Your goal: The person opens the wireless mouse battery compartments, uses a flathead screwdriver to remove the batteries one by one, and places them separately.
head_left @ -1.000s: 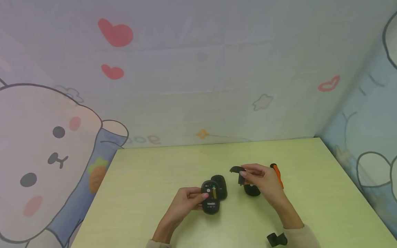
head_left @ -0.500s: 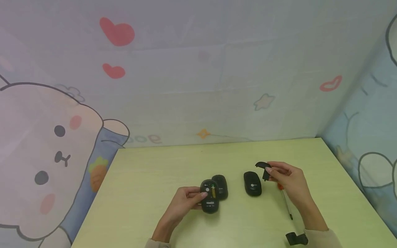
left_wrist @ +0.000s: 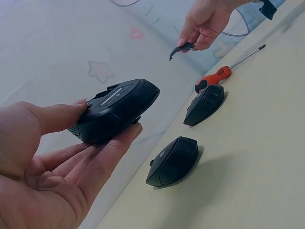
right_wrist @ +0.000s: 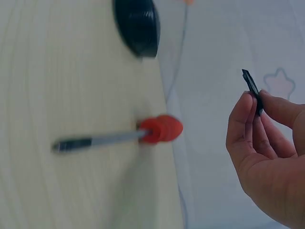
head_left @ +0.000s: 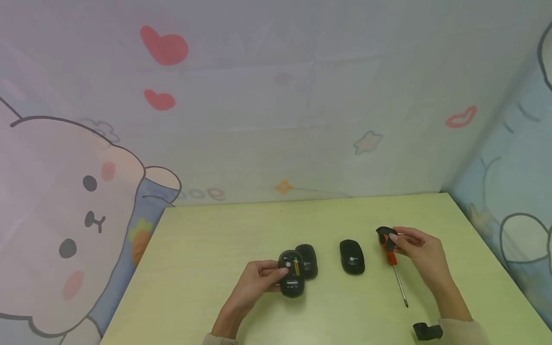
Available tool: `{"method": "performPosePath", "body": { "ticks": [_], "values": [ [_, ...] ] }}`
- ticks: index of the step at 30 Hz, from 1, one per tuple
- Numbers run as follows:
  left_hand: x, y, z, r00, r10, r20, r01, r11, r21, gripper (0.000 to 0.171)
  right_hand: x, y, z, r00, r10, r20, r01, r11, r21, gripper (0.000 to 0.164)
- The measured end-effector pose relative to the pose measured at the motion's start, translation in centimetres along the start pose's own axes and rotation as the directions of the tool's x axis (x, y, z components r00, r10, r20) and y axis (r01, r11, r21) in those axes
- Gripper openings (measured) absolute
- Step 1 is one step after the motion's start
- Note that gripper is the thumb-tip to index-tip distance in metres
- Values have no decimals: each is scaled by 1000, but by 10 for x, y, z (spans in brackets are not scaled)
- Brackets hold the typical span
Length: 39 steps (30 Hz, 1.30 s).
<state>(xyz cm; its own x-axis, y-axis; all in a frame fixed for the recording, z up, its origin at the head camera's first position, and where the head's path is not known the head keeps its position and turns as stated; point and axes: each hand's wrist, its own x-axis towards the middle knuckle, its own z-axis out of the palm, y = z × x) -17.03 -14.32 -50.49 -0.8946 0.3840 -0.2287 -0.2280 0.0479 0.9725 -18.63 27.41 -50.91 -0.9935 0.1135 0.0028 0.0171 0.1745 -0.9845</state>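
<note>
My left hand (head_left: 260, 280) holds a black computer mouse (head_left: 292, 282) with its underside turned up, thumb on top and fingers beneath. A battery (head_left: 296, 266) shows in its uncovered compartment. In the left wrist view this mouse (left_wrist: 116, 112) is clear of the table. Between thumb and fingertips, my right hand (head_left: 424, 254) pinches a thin black battery cover (head_left: 386, 232); in the right wrist view the cover (right_wrist: 253, 90) appears edge-on. Below it lies a screwdriver (head_left: 391, 258) with an orange and black handle, partly hidden by the cover in the head view.
Two more black mice rest on the table: one mouse (head_left: 308, 261) just behind the held one, another mouse (head_left: 352, 257) between the hands. A small black object (head_left: 427, 331) appears beside the right sleeve. A printed cloth (head_left: 319, 120) hangs behind the table (head_left: 215, 230).
My right hand has moved rightward with the battery cover, from over the right-hand mouse to above the screwdriver, uncovering that mouse and the screwdriver's shaft. My left hand stays nearly still.
</note>
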Motion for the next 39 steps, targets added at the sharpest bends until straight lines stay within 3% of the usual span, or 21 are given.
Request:
{"method": "performPosePath", "body": {
  "ticks": [6, 12, 16, 22, 29, 35, 39],
  "values": [
    [0, 2, 2, 1000, 1, 5, -1, 1000, 6, 42, -2, 10, -27, 997, -17, -81, 20, 999, 43, 50],
    [-2, 4, 4, 1000, -2, -10, 2, 1000, 2, 43, -4, 25, -50, 993, 31, -111, -21, 995, 95, 47],
    [-1, 4, 5, 1000, -1, -7, 1, 1000, -8, 43, -5, 35, -63, 990, 73, -124, -75, 997, -6, 48],
    [2, 4, 4, 1000, 7, 2, -7, 1000, -8, 44, -3, 45, -75, 980, 134, -148, -159, 972, -172, 56],
    [2, 6, 4, 1000, 5, 9, -5, 1000, -5, 43, 2, 53, -95, 980, 173, -94, -196, 896, -398, 66],
    [1, 6, 4, 1000, -1, -1, 1, 1000, -2, 43, 12, 51, -107, 979, 202, -17, -185, 856, -483, 67],
    [0, 6, 3, 1000, -5, 0, 5, 1000, 0, 42, 18, 51, -110, 973, 230, -10, -202, 834, -514, 64]
  ]
}}
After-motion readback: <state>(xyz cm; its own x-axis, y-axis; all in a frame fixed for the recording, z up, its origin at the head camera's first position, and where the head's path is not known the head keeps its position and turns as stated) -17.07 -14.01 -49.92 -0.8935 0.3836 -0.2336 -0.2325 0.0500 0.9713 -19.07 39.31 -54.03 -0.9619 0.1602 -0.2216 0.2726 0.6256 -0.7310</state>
